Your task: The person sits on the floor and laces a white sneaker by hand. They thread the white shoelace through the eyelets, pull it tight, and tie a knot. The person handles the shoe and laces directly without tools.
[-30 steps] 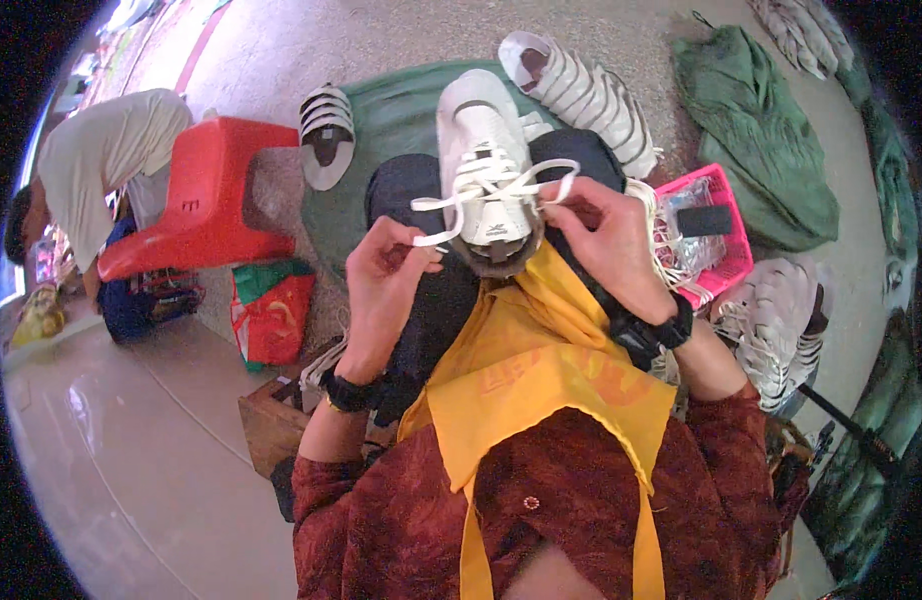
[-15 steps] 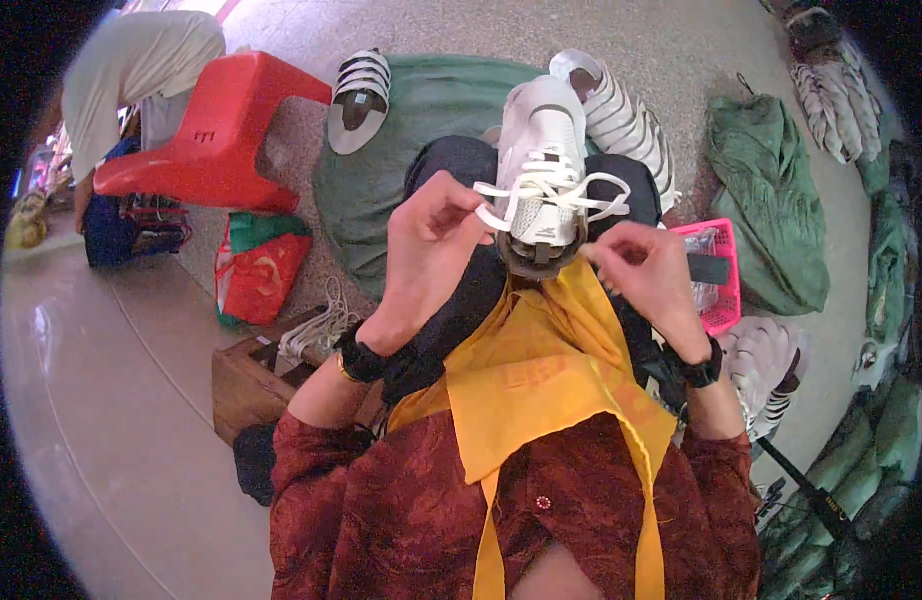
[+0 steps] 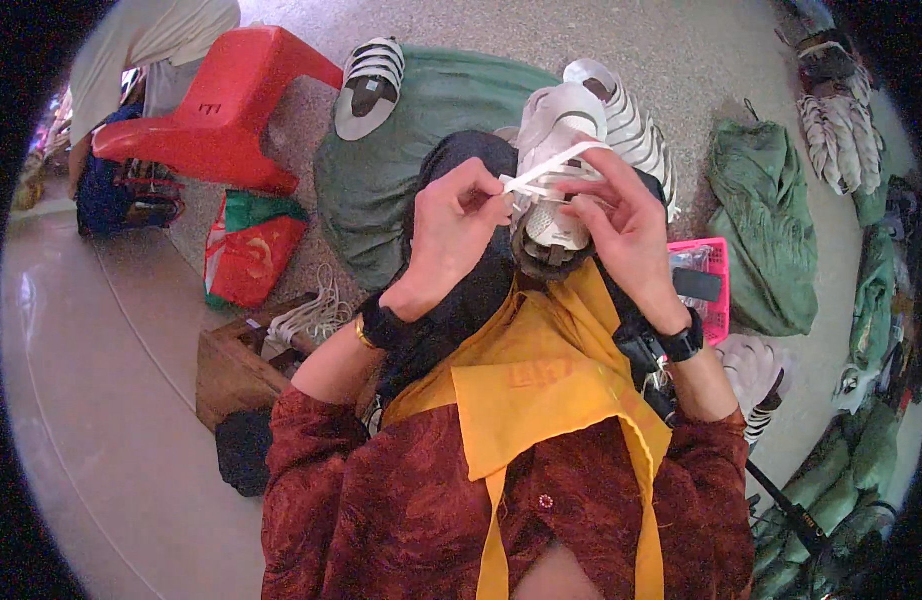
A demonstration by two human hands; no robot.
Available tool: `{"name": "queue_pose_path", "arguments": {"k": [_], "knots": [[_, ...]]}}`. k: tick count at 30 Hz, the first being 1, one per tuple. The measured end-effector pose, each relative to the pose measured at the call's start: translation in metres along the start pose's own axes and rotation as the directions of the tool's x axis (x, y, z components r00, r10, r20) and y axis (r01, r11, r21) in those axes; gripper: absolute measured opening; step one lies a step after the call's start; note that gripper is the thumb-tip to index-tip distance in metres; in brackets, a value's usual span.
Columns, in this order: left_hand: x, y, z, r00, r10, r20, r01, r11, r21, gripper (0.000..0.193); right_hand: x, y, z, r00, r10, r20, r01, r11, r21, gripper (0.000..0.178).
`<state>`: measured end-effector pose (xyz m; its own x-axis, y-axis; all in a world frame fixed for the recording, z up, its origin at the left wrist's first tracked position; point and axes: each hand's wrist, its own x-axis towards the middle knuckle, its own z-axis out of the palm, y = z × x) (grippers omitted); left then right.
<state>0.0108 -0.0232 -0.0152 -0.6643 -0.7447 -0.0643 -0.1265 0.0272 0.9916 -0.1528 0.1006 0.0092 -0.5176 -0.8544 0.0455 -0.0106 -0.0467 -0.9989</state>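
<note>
A white sneaker rests upright between my knees, its toe pointing away and its dark-lined opening facing me. Above its tongue stretches a white shoelace. My left hand pinches the lace between thumb and forefinger at the shoe's left side. On the other side, my right hand holds the lace, with a strand running up to its raised forefinger and the thumb close to the tongue. Part of the lacing is hidden behind the right fingers.
A green cloth sack lies ahead, with another shoe on it. Nested white shoes stand beyond my right knee. A pink basket is at right; a wooden box with laces and a red stool are at left.
My right hand has moved up and left onto the lacing and taken hold of the lace. The left hand keeps its pinch; the loose loops are now drawn across the shoe.
</note>
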Motion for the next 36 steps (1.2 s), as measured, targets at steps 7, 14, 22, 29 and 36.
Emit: {"name": "queue_pose_path", "arguments": {"k": [7, 14, 22, 29, 36], "knots": [[0.003, -0.001, 0.007, 1.000, -0.017, -0.005, 0.017, 1.000, 0.021, 0.014, -0.027, -0.011, -0.020, 0.998, 0.060, -0.024, -0.065, 0.959, -0.276, 0.012], [-0.003, -0.002, 0.014, 0.993, 0.106, -0.053, -0.094, 0.978, 0.184, 0.015, -0.047, -0.009, -0.032, 0.989, -0.147, 0.012, 0.120, 0.755, -0.645, 0.020], [-0.005, 0.015, 0.019, 0.955, 0.296, -0.028, -0.261, 0.878, 0.401, 0.019, -0.051, -0.001, -0.034, 0.990, -0.140, -0.015, 0.092, 0.721, -0.687, 0.025], [-0.008, 0.010, 0.022, 0.964, 0.265, -0.012, -0.236, 0.878, 0.417, 0.021, -0.053, 0.008, -0.032, 0.938, -0.339, 0.067, 0.275, 0.616, -0.739, 0.026], [-0.011, 0.023, 0.025, 0.947, 0.317, 0.041, -0.303, 0.847, 0.436, 0.017, -0.052, 0.002, -0.029, 0.964, -0.265, -0.012, 0.181, 0.690, -0.701, 0.017]]}}
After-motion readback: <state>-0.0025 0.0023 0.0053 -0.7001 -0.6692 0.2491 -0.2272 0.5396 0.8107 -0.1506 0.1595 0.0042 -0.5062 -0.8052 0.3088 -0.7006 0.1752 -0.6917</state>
